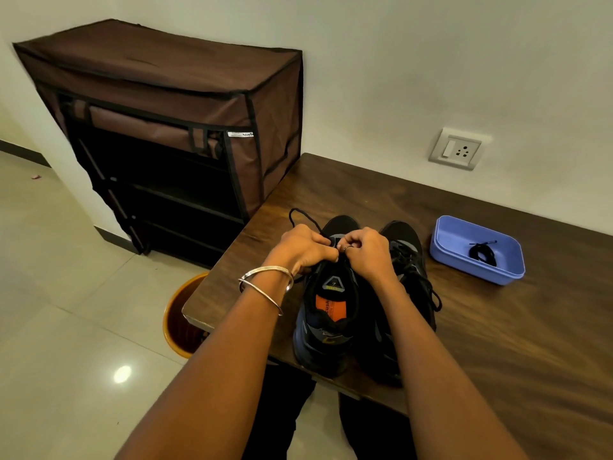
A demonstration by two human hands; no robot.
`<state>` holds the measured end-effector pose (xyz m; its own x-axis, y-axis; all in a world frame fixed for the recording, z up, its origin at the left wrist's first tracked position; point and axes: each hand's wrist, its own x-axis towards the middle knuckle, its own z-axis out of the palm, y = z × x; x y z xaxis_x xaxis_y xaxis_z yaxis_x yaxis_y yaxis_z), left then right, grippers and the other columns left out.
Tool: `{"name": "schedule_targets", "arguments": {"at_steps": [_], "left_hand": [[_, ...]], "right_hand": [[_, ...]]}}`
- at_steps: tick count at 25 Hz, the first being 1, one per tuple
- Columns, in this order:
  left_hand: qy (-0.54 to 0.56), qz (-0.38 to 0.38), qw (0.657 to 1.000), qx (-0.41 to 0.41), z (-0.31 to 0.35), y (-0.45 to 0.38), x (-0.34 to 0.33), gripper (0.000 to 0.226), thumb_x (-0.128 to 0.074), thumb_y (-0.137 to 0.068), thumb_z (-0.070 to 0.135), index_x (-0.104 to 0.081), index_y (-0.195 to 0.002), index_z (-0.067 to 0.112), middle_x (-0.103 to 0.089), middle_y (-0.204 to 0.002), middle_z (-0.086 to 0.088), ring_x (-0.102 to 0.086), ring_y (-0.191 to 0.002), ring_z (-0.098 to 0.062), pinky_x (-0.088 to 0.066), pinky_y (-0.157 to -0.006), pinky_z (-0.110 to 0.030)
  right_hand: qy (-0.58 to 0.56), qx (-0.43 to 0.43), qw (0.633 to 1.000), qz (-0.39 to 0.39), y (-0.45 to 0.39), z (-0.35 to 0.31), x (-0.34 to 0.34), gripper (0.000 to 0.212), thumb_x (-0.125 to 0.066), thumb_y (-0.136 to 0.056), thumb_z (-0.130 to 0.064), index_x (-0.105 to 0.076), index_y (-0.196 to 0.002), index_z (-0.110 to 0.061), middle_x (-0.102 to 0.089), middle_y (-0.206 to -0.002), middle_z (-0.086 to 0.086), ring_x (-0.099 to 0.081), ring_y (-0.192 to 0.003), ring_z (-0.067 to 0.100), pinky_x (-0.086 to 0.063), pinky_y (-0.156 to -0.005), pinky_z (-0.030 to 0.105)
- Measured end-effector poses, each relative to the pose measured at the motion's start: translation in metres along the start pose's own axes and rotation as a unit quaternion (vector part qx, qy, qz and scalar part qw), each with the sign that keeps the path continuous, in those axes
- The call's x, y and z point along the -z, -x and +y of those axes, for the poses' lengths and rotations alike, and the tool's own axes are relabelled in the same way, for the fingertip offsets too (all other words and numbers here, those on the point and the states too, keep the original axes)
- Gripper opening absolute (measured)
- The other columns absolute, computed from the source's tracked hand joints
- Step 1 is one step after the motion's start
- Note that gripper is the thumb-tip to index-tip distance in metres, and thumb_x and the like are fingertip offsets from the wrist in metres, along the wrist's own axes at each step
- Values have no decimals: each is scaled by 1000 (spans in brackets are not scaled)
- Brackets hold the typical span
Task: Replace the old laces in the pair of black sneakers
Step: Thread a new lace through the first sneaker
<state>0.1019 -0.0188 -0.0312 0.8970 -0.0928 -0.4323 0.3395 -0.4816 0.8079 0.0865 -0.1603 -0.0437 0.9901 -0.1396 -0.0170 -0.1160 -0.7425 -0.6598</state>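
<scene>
Grip, both hands: our left hand [303,249] and right hand [363,252] meet knuckle to knuckle over the throat of the near sneaker [326,313], fingers curled tight. Each appears to pinch a run of the black lace [300,215]; the pinch points themselves are hidden under the fingers, so we cannot tell which eyelet is being worked.

Lace: one loose loop rises from the left hand and arcs away toward the far-left table edge. It lies beyond the grip, on the left hand's side, so we judge that hand the nearer one for drawing it through.

Near sneaker: heel toward us, toe pointing away, long axis running straight out from our body. Its opening faces up, with the orange insole label showing. The grip sits at the top of the tongue, so any pull along the lace goes away from us or out to the sides.

Second sneaker [409,260]: just beside the first on the right, parallel, its laces in place and trailing on the right side.

Tray [447,247]: blue, well right of the shoes, holding a coiled black lace [482,254]; the right hand is the nearer one to it.

Table [497,343]: dark wood, carrying shoes and tray.

Bin [172,313]: orange, on the floor below the left table corner.

Rack [159,127]: brown fabric cover, against the wall.
</scene>
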Motion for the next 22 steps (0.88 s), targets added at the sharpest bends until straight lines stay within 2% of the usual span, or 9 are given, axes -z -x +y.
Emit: {"name": "schedule_targets", "arguments": {"at_steps": [3,7,9,11,12,14,16,19,22], "left_hand": [[13,-28,1000,-2,-2,0,5,38,-80,-71,19,-72,-107,25,-71,-101,-5,-67,-94,-17,-57,-77,-31],[48,-60,997,0,-2,4,9,37,-75,-79,13,-68,-114,21,-71,-103,-9,-60,-86,-16,-53,-72,-29],[59,-67,996,5,-1,6,9,38,-74,-80,11,-67,-116,19,-70,-104,-10,-58,-84,-17,-52,-72,-29],[65,-68,996,7,-1,6,9,39,-74,-80,11,-67,-118,18,-70,-107,-12,-58,-84,-18,-52,-72,-29],[64,-68,996,5,-1,7,9,40,-74,-80,10,-67,-119,17,-70,-105,-12,-57,-83,-18,-51,-69,-28],[60,-67,996,1,0,8,7,41,-74,-80,11,-66,-120,16,-67,-96,-9,-54,-80,-17,-49,-63,-26],[60,-69,996,1,0,8,7,42,-74,-81,12,-66,-121,17,-65,-94,-7,-53,-78,-16,-49,-63,-26],[62,-69,996,2,0,8,10,39,-73,-81,13,-67,-119,18,-66,-95,-7,-56,-77,-15,-50,-65,-26],[68,-70,995,5,-2,6,11,36,-72,-82,12,-68,-117,18,-66,-94,-7,-56,-79,-16,-51,-64,-26]], "right_hand": [[-39,-38,998,13,1,0,-5,31,-62,-84,-12,-64,-58,-28,-68,-96,2,-62,-97,26,-51,-89,47],[-77,-104,992,-7,-2,-5,-7,31,-64,-81,-17,-67,-52,-25,-69,-78,-4,-64,-96,29,-48,-95,56],[-82,-115,990,-19,-4,-6,-7,33,-61,-79,-16,-69,-50,-30,-69,-75,-4,-64,-96,31,-47,-96,57],[-72,-114,990,-32,-5,-8,-7,33,-57,-78,-18,-70,-54,-37,-71,-86,0,-63,-101,34,-48,-96,56],[-57,-115,991,-38,-5,-8,-9,29,-57,-79,-20,-73,-59,-34,-70,-95,3,-61,-105,35,-47,-97,56],[3,-118,992,-35,-5,-9,-12,21,-57,-85,-24,-76,-76,-25,-60,-119,8,-52,-116,37,-41,-102,54],[40,-123,991,-27,-3,-9,-15,20,-57,-90,-25,-76,-94,-23,-47,-133,12,-43,-125,37,-33,-105,51],[40,-105,993,-29,0,-11,-12,22,-54,-91,-22,-75,-95,-23,-43,-133,13,-39,-126,38,-31,-104,49],[27,-69,996,-58,-1,-9,-6,19,-54,-87,-20,-69,-80,-28,-49,-124,11,-41,-123,35,-35,-103,52]]}}
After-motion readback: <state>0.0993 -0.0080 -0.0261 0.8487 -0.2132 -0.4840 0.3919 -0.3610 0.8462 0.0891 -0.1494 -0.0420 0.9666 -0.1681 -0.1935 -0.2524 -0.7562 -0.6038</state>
